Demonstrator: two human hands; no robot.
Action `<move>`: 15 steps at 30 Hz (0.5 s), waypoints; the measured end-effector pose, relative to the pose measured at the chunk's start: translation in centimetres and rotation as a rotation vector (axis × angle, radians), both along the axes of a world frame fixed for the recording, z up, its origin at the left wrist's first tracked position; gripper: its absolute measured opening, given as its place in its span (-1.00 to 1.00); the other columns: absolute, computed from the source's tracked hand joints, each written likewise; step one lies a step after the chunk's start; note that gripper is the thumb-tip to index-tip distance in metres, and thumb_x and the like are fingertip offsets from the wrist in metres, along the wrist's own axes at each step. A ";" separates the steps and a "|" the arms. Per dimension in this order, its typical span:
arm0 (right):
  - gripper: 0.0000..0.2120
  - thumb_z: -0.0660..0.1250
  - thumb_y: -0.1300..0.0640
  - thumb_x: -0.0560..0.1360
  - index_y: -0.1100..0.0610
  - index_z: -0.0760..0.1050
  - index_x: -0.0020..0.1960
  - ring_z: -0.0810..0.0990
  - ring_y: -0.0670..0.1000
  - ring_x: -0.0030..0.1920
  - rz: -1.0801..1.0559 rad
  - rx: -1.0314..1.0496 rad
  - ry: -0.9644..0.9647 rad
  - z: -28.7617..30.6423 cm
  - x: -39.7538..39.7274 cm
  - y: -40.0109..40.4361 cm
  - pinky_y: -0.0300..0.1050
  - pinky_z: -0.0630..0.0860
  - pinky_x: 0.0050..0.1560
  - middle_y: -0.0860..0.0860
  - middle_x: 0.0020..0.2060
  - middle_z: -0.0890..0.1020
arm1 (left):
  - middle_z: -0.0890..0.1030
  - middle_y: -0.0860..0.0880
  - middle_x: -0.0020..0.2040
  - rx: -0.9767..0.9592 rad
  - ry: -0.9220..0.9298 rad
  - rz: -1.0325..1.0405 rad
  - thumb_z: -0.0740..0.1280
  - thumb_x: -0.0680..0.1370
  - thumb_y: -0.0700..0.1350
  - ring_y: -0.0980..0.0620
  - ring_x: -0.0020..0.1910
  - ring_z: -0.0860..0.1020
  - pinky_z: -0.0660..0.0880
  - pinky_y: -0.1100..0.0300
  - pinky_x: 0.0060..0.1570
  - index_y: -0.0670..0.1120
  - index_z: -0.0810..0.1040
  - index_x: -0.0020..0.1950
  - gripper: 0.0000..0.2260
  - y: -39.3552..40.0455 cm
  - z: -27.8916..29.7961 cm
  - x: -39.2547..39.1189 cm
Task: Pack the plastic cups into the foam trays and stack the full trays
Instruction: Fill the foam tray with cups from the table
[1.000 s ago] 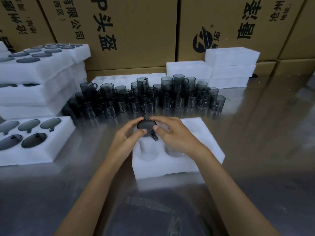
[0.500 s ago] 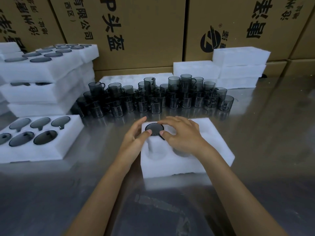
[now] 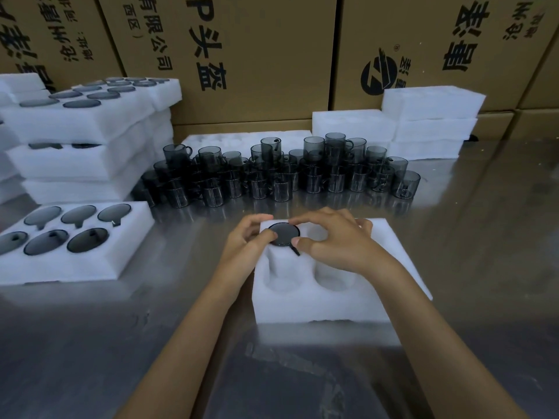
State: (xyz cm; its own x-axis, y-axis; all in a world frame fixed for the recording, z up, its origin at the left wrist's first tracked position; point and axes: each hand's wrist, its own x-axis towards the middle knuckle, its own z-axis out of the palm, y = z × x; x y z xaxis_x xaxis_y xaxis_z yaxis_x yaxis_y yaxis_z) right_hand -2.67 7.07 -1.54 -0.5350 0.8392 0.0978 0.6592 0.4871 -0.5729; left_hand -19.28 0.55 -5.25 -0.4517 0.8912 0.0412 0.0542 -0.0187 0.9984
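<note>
Between both hands (image 3: 298, 237), cup (image 3: 283, 234) in tray (image 3: 317, 300).

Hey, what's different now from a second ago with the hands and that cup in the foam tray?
The dark smoky plastic cup has sunk further into the far-left pocket of the white foam tray; its rim now sits nearly flush. The left hand and the right hand keep their grip on its rim. The tray, the loose cups behind and the filled tray at left haven't moved.

Cups (image 3: 281, 176): smoky translucent plastic, glossy
Trays (image 3: 317, 297): white foam, matt, soft-looking
Table (image 3: 484, 237): shiny, probably metal
Boxes (image 3: 257, 55): brown matt cardboard
</note>
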 end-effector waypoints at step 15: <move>-0.74 0.39 0.00 0.56 -0.04 0.59 0.24 0.57 -0.10 0.15 0.087 -0.226 0.083 4.3 -1.8 4.1 -0.36 0.42 0.00 -0.12 0.12 0.62 | 0.67 -0.03 -0.20 0.053 0.049 -0.035 0.38 0.50 -0.27 0.13 -0.19 0.60 0.49 0.27 -0.14 -0.17 0.64 -0.11 -0.95 1.3 -0.8 -1.1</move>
